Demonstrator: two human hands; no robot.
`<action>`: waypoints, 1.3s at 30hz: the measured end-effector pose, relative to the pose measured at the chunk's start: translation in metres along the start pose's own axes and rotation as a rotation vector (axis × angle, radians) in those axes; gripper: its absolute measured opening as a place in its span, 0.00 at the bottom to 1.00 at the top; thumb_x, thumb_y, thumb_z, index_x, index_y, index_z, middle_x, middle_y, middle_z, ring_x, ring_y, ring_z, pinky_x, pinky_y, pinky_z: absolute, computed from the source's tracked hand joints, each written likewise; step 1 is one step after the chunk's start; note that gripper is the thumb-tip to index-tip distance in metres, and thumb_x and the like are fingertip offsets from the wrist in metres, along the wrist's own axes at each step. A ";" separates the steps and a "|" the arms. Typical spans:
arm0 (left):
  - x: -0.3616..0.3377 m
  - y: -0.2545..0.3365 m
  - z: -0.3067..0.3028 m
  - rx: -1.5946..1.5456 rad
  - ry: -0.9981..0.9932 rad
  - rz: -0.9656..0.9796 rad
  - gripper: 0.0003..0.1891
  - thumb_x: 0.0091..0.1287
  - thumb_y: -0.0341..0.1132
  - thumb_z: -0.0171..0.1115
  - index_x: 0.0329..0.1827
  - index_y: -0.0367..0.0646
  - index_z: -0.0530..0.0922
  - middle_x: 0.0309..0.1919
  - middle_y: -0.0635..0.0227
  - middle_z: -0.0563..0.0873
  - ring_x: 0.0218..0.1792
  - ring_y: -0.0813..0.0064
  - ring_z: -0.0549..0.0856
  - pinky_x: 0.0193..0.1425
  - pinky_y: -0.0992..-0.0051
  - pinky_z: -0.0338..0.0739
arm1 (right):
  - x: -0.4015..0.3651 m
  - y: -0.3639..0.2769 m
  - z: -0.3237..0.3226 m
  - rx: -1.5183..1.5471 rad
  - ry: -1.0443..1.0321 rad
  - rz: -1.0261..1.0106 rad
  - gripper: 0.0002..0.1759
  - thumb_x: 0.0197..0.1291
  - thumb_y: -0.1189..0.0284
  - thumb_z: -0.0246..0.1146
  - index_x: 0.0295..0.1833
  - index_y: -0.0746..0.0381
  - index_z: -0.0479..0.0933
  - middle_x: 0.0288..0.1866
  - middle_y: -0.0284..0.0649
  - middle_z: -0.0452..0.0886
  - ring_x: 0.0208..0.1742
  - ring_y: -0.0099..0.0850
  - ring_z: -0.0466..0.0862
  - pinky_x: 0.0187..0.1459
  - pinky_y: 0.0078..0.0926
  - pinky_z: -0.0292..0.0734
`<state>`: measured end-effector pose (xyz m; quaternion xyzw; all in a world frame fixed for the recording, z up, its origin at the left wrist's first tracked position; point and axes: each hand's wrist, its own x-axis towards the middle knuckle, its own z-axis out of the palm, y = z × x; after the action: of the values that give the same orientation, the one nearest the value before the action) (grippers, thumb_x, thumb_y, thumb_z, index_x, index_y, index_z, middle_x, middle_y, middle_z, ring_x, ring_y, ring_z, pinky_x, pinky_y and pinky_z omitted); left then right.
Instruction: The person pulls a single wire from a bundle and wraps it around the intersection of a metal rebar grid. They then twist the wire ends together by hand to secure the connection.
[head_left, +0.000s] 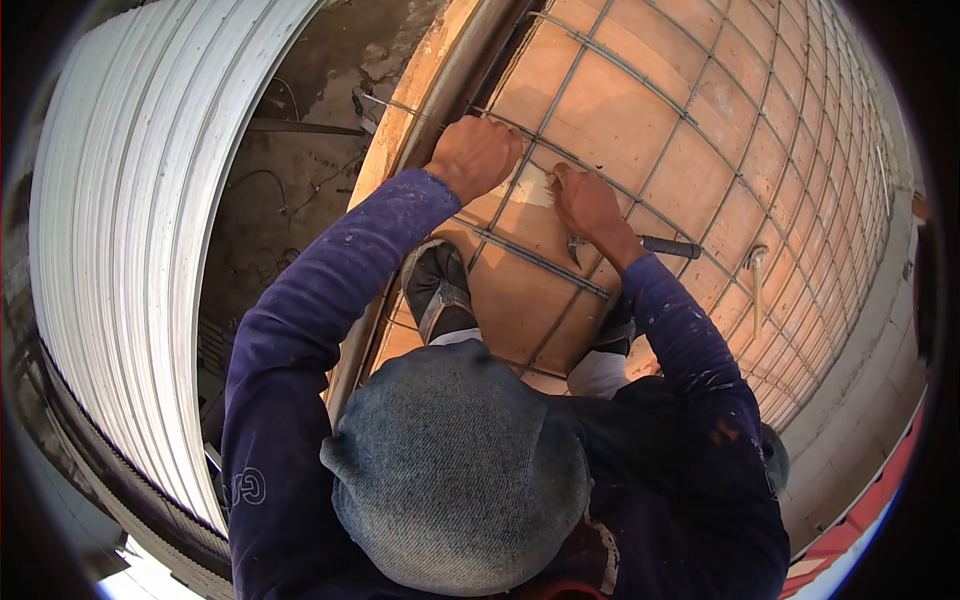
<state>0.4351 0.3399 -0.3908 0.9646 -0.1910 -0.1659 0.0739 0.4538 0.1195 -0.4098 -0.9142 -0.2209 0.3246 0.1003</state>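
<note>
My left hand is closed in a fist near the timber edge of the formwork. A thin steel rod sticks out over that edge and runs into the fist. To its right, my right hand is pinched low over the mesh, where the rod's line seems to reach; my fingers hide the exact grip. Both hands are over the rebar mesh, which lies on plywood panels. Beneath my right wrist lies a hammer with a dark handle; its pointed metal end shows left of the wrist.
A second hammer with a wooden handle lies on the mesh to the right. My shoe rests on the formwork beside its timber edge. Beyond that edge is a drop to a lower floor. Corrugated metal sheeting stands at far left.
</note>
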 end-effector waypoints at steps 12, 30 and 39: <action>-0.022 0.016 0.007 -0.129 0.464 0.080 0.14 0.68 0.29 0.59 0.55 0.40 0.81 0.52 0.56 0.85 0.64 0.57 0.79 0.73 0.60 0.71 | -0.009 0.009 -0.002 0.279 0.048 -0.161 0.10 0.70 0.72 0.56 0.46 0.63 0.82 0.37 0.58 0.86 0.38 0.57 0.86 0.47 0.52 0.80; -0.093 -0.091 -0.020 -2.148 0.428 -0.880 0.10 0.67 0.33 0.75 0.46 0.39 0.85 0.43 0.66 0.88 0.44 0.72 0.86 0.56 0.72 0.82 | -0.004 0.014 0.006 0.552 0.101 -0.009 0.15 0.69 0.70 0.59 0.55 0.65 0.85 0.47 0.52 0.89 0.47 0.45 0.89 0.54 0.36 0.81; -0.083 -0.026 -0.032 -0.049 1.076 -0.564 0.17 0.63 0.29 0.72 0.56 0.42 0.82 0.50 0.63 0.85 0.54 0.61 0.81 0.64 0.63 0.76 | -0.022 0.004 0.013 0.566 0.186 -0.126 0.14 0.68 0.74 0.57 0.51 0.68 0.84 0.44 0.54 0.89 0.45 0.51 0.89 0.53 0.39 0.82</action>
<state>0.3826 0.3988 -0.3415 0.9246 0.1399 0.3275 0.1354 0.4317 0.1058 -0.4085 -0.8603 -0.1679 0.2812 0.3907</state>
